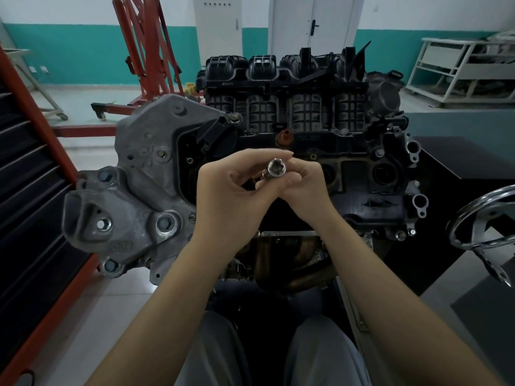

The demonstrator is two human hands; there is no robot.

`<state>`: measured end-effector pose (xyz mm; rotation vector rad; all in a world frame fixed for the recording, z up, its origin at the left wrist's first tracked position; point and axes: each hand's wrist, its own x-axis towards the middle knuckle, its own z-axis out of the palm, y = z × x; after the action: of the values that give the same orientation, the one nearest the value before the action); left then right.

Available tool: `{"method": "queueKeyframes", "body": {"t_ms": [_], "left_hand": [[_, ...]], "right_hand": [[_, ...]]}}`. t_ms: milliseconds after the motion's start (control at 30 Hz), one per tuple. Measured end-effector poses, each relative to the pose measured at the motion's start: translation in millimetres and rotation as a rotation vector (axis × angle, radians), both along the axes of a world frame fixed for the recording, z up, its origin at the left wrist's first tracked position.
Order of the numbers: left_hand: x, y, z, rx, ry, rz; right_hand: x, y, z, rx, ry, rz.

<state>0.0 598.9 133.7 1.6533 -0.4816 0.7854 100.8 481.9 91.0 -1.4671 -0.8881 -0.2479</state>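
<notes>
A shiny metal socket is held up in front of me, its open hex end facing the camera. My left hand curls around it from the left, with the index finger arched over its top. My right hand pinches the socket from the right with thumb and fingers. Both hands hover above a black engine mounted on a stand. A grey cast metal bracket with several bolts is fixed to the engine's left end.
A black intake manifold tops the engine's far side. A chrome handwheel sits at the right. A red-framed tool cabinet stands at the left, a red engine hoist behind. A white rack is at the back right.
</notes>
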Motion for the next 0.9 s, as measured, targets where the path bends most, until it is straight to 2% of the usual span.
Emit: {"method": "queueKeyframes", "body": {"t_ms": [100, 200, 300, 400, 500, 600, 800, 900], "left_hand": [[2.2, 3.8, -0.9, -0.067, 0.042, -0.109], [2.1, 6.9, -0.3, -0.066, 0.086, -0.233], [0.7, 4.4, 0.8, 0.009, 0.06, -0.149], [0.8, 3.1, 0.7, 0.007, 0.016, -0.042], [0.6, 4.1, 0.2, -0.021, 0.015, -0.104], [-0.9, 5.0, 1.5, -0.012, 0.045, -0.176], [1.8, 1.4, -1.9, 0.083, -0.036, 0.16], [3.9, 1.2, -3.0, -0.007, -0.017, 0.046]], "right_hand": [[-2.0, -4.1, 2.9, -0.051, -0.037, 0.074], [-2.7, -4.8, 2.4, -0.023, -0.021, 0.027], [0.7, -5.3, -2.0, -0.003, 0.01, -0.062], [-1.2, -5.2, -2.8, 0.008, -0.003, -0.06], [-7.6, -2.1, 1.7, -0.045, -0.061, -0.024], [-7.4, 0.2, 2.7, -0.056, -0.039, -0.06], [-6.6, 3.5, 0.4, -0.023, -0.029, -0.114], [-8.1, 4.1, 1.3, -0.082, -0.057, -0.105]]}}
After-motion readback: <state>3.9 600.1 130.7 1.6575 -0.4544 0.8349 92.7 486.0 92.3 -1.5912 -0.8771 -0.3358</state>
